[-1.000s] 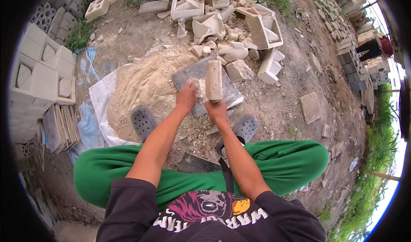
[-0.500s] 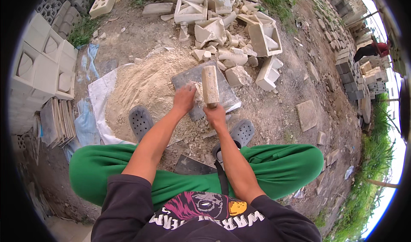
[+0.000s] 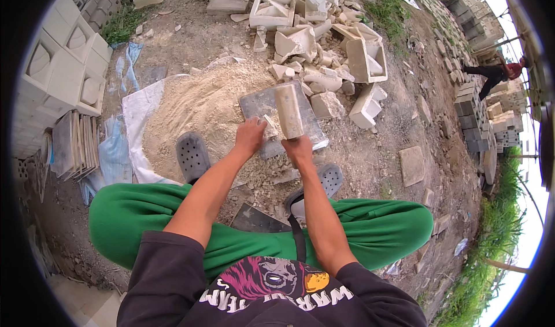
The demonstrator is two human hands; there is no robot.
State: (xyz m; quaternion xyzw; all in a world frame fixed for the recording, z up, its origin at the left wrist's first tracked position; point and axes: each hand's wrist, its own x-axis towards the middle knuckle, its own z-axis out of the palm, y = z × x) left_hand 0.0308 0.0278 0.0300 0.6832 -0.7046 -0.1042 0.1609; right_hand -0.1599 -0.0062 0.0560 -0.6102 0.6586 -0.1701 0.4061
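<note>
My right hand (image 3: 298, 150) is wrapped round the grip of a thick, dusty wooden mallet (image 3: 289, 112). The mallet's broad body points away from me, over a dark flat board (image 3: 258, 104) on the ground. Just left of it, my left hand (image 3: 250, 137) has its fingers closed on a small pale broken block piece (image 3: 270, 127) at the board. Part of that piece is hidden by the fingers. A heap of pale crushed grit (image 3: 211, 98) lies against the board's left side.
Beyond the board is a pile of broken pale blocks (image 3: 326, 79). A white sheet (image 3: 134, 124) lies under the grit. Whole blocks (image 3: 63, 67) and thin boards (image 3: 72, 148) stand at left. Another person (image 3: 491, 75) is by grey blocks at far right. A dark plate (image 3: 259, 220) lies between my feet.
The whole view has shifted slightly. My right hand still grips the mallet over the board, and my left stays at the piece. The person at far right has shifted stance.
</note>
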